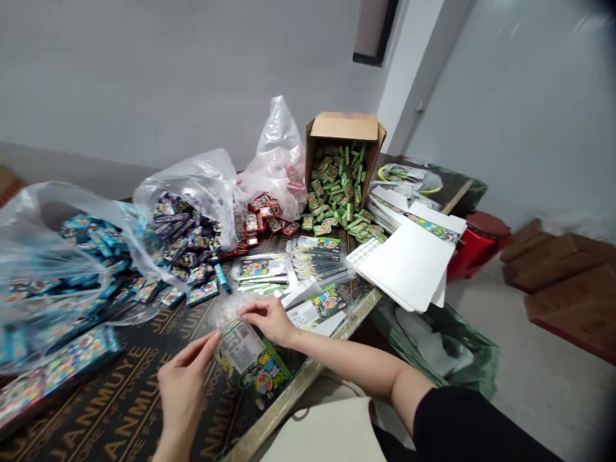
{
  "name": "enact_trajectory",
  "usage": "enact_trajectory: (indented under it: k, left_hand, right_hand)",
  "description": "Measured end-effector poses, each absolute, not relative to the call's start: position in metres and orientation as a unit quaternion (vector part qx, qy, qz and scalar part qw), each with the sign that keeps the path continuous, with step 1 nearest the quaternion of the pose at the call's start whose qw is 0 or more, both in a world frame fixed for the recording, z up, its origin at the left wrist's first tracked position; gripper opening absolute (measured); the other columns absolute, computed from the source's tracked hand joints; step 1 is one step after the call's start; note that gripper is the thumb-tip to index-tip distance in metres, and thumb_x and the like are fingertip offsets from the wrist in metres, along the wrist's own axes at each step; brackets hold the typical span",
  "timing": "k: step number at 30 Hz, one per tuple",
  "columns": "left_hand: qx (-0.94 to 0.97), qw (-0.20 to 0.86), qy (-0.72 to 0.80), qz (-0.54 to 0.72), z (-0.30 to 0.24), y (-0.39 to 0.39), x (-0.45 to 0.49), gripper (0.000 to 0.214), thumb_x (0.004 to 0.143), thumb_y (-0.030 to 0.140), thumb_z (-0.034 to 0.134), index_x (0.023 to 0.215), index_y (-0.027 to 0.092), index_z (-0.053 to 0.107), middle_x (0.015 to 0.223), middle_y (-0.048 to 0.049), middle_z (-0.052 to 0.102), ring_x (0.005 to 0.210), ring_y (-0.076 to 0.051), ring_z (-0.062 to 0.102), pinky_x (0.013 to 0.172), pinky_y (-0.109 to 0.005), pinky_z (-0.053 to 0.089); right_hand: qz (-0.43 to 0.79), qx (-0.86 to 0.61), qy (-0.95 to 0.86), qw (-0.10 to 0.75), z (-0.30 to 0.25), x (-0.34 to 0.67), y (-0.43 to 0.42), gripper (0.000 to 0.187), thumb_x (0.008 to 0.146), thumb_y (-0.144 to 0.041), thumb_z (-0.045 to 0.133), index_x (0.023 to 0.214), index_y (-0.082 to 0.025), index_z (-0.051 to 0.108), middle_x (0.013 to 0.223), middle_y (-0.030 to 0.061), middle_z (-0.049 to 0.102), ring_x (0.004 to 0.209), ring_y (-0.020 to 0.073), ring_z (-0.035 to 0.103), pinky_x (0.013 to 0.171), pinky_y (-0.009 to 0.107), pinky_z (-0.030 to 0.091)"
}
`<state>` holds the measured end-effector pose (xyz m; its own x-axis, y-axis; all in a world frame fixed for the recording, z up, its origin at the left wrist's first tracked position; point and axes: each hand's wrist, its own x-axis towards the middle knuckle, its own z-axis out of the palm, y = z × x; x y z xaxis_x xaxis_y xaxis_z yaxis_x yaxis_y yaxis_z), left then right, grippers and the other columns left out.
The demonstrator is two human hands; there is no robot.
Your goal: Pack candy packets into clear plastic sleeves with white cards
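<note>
A grey-walled room holds a plywood-topped desk point(120, 410) printed with black lettering. Toward its far side, a cardboard box point(344, 131) tipped on its side spills green printed packets point(337, 186). On the left, clear plastic bags point(192, 192) spill blue and dark packets point(185, 240). A stack of white cards point(409, 263) lies to the right, with flat printed sheets point(317, 308) nearer the middle.

Close to the near edge of the desk, a clear-wrapped green packet point(253, 359) sits tilted between the person's hands; whether it rests on the desk is hard to tell. The right hand point(269, 321) grasps its top edge in a light pinch. The left hand point(183, 391) is spread, its fingers point(206, 343) meeting the packet's left edge, though whether they are clenched on it cannot be told. Holding only by the edges seems sound here: it steadies the packet while leaving its face uncovered.
</note>
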<state>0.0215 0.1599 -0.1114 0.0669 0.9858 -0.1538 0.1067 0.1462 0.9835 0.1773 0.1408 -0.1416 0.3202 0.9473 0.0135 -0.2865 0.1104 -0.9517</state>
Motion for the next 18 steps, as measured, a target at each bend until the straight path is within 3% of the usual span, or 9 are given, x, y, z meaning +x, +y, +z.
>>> enact_trajectory:
  k: [5,9,15,18]
  left_hand:
    - [0.520,0.571,0.539,0.336,-0.102,0.175,0.019,0.034,0.040,0.027,0.080,0.070,0.015,0.071,0.069,-0.0047,0.070,0.063,-0.017,0.060,0.054,-0.023,0.045]
    - [0.540,0.578,0.523,0.317,-0.098,0.174,0.023,0.027,0.046,0.028,0.078,0.066,0.013,0.070,0.061,-0.0047,0.068,0.054,-0.013,0.057,0.052,-0.022,0.042]
    - [0.706,0.408,0.461,0.350,-0.099,0.158,0.024,0.012,0.064,0.029,0.066,0.064,0.017,0.070,0.066,-0.0049,0.067,0.062,-0.017,0.059,0.059,-0.026,0.044]
    - [0.739,0.372,0.435,0.356,-0.099,0.154,0.021,0.010,0.067,0.028,0.065,0.068,0.020,0.070,0.073,-0.0057,0.068,0.069,-0.019,0.060,0.067,-0.029,0.046]
  right_hand:
    - [0.445,-0.495,-0.446,0.598,-0.143,0.190,0.139,0.019,0.064,-0.038,0.066,0.073,-0.021,0.070,0.068,-0.0006,0.066,0.064,0.0152,0.058,0.063,0.028,0.045]
    - [0.450,-0.502,-0.512,0.532,-0.131,0.202,0.144,0.016,0.064,-0.033,0.066,0.068,-0.017,0.068,0.061,-0.0008,0.063,0.056,0.0125,0.055,0.057,0.025,0.042]
    - [0.475,-0.484,-0.585,0.445,-0.119,0.219,0.152,0.020,0.066,-0.035,0.065,0.065,-0.015,0.067,0.056,0.0001,0.062,0.051,0.0126,0.053,0.052,0.024,0.040]
    - [0.426,-0.471,-0.643,0.428,-0.120,0.219,0.143,0.022,0.072,-0.037,0.060,0.067,-0.017,0.068,0.063,0.0024,0.065,0.059,0.0162,0.057,0.058,0.028,0.044]
